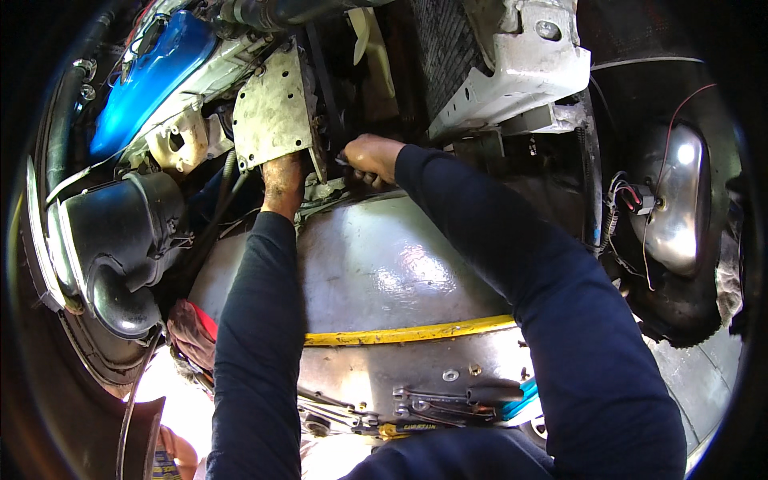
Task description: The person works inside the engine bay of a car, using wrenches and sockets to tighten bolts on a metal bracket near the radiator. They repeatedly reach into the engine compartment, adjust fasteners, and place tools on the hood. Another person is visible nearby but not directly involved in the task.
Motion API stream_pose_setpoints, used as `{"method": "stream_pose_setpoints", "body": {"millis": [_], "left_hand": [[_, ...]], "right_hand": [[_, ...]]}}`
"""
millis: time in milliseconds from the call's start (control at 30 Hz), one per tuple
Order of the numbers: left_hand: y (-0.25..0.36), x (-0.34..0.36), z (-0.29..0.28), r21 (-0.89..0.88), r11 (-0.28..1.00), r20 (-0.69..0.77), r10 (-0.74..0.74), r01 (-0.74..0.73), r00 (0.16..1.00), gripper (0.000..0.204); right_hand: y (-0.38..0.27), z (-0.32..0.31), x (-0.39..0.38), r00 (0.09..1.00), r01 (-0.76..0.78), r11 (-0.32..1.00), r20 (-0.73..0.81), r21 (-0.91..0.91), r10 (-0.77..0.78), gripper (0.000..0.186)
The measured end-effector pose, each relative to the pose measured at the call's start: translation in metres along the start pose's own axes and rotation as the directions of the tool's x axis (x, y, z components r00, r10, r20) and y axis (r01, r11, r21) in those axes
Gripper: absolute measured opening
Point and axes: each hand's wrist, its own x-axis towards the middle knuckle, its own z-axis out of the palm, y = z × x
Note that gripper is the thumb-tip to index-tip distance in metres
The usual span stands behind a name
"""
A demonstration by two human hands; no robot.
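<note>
Head view: your left hand [282, 182] is pushed under the dirty metal bracket plate [272, 112], fingers hidden, so you can't tell if it grips anything. Your right hand [373, 156] is curled closed around a small metal tool [342, 160], tip right by the plate's lower edge. Both hands sit close together, just apart, above the grey rounded panel [376, 264] with its yellow stripe [408, 330]. Black air duct [120, 240] to the left, blue cover [152, 72] top left.
</note>
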Motion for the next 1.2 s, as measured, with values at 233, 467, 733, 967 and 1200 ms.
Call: {"method": "stream_pose_setpoints", "body": {"millis": [233,467,733,967,1200], "left_hand": [[0.004,-0.003,-0.001,-0.098,0.995,-0.033,-0.011,0.008,0.999,0.04],[0.02,-0.002,0.0,-0.592,0.785,0.032,-0.208,0.186,0.978,0.038],[0.005,0.001,-0.004,0.18,0.984,0.057,-0.005,-0.006,0.998,0.041],[0.006,-0.002,0.001,-0.249,0.956,0.005,-0.161,0.157,0.987,0.04],[0.01,0.001,0.001,-0.445,0.882,-0.008,-0.174,0.152,0.985,0.041]], "right_hand": [[0.016,0.001,-0.003,0.574,0.624,0.417,0.026,-0.661,-0.818,0.034],[0.001,0.003,0.002,0.792,0.532,0.651,0.046,-0.542,-0.609,0.037],[-0.008,-0.003,-0.019,0.744,0.502,0.443,0.11,-0.743,-0.659,0.028],[0.008,0.002,-0.005,0.51,0.59,0.191,0.179,-0.785,-0.842,0.032],[0.005,-0.009,0.015,0.702,0.585,0.395,0.199,-0.708,-0.683,0.039]]}}
